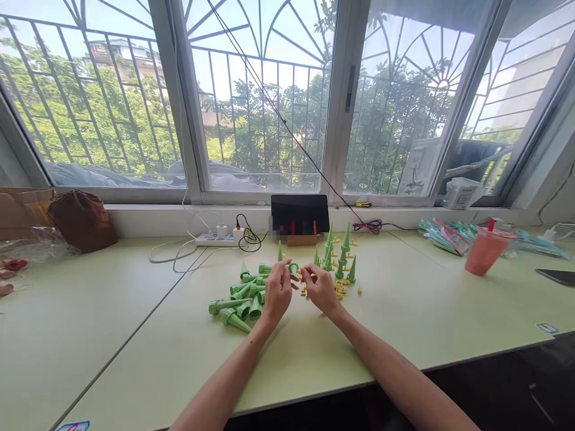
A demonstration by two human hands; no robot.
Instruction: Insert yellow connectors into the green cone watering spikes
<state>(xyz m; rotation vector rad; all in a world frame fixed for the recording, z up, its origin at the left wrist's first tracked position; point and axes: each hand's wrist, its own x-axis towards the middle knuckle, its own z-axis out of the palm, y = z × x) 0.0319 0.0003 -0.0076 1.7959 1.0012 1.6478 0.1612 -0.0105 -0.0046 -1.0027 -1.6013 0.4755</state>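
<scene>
My left hand (278, 293) is closed around a green plastic spike (293, 269), its wide threaded end toward my right hand. The fingers of my right hand (320, 288) pinch a small yellow plastic valve (299, 273) at that spike; whether it sits inside is hidden by the fingertips. Left of my hands lies a loose pile of green spikes (242, 291). Beyond my right hand, several green spikes with yellow valves (342, 256) stand point up. Loose yellow valves (340, 291) lie beside my right wrist, partly covered by the hand.
A black tablet (299, 214) leans at the back by the window. Left of it are a white power strip (218, 239) with cables and a brown bag (82, 220). On the right stand a red drink cup (487, 250), plastic packets (444, 235) and a dark phone (557, 278).
</scene>
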